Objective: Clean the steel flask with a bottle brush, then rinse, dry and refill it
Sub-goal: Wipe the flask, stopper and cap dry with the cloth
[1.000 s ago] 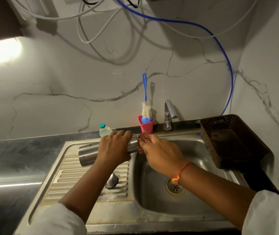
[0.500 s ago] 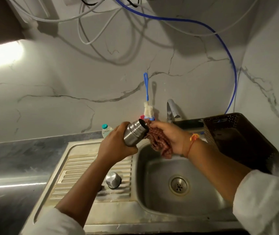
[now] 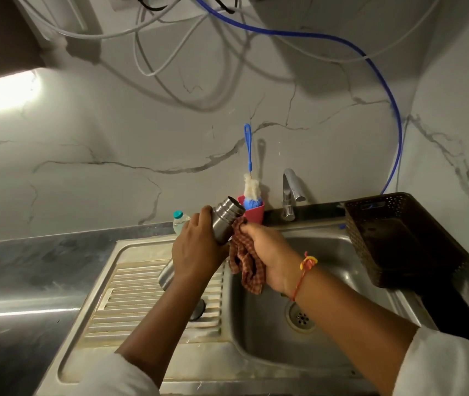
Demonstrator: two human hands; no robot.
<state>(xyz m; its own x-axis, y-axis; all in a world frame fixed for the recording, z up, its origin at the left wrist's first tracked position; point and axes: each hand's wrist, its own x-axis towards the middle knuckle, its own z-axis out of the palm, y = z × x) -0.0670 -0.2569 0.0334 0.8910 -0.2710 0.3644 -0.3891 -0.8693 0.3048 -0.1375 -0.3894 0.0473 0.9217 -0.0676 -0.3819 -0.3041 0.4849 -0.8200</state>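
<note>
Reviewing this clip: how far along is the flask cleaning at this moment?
Brushing looks done: the bottle brush stands back in its red cup behind the sink, and the tap shows no running water. Drying is in hand: the left hand holds the open flask tilted, and the right hand presses a checked cloth against it. Refilling is left, and the cap lies on the drainboard.

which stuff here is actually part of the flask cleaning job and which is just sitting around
In use: steel flask in left hand; checked cloth in right hand; bottle brush; tap; sink.

Lying about: dark basket; small plastic bottle; blue hose.
</note>
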